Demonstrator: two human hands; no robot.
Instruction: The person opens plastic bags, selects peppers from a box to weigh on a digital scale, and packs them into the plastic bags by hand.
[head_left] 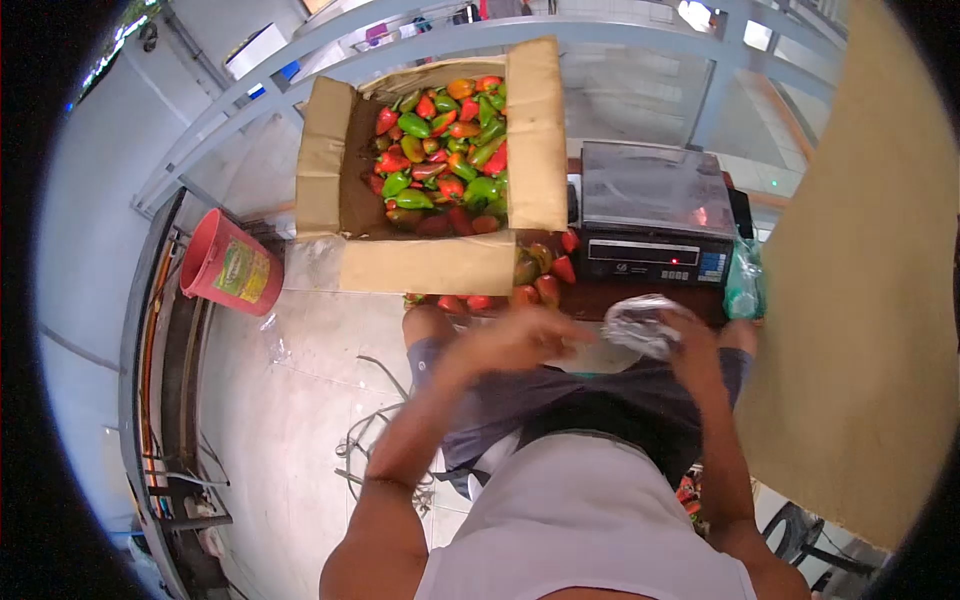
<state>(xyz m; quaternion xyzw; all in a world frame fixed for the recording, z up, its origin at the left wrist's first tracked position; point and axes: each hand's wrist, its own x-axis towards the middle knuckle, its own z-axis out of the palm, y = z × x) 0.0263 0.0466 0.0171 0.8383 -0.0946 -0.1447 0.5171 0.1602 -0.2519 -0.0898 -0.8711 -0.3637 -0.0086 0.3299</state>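
Note:
My right hand (690, 350) holds a crumpled, shiny clear plastic bag (640, 325) above my lap, in front of the scale. To its left, my left hand (525, 338) is in the air, blurred by motion, and its fingers are too smeared to read. Beyond it stands an open cardboard box (430, 265) filled with red, green and orange peppers (450, 160). Several loose red peppers (545, 288) lie between the box and the black digital scale (655, 258). The scale has a flat metal plate (650, 190) on top.
A red bucket (232, 262) with a label stands at the left. Green plastic (744, 280) lies at the scale's right side. Straps (375, 430) are on the floor. A large cardboard sheet (860, 300) rises at the right, and a metal railing (640, 45) runs behind.

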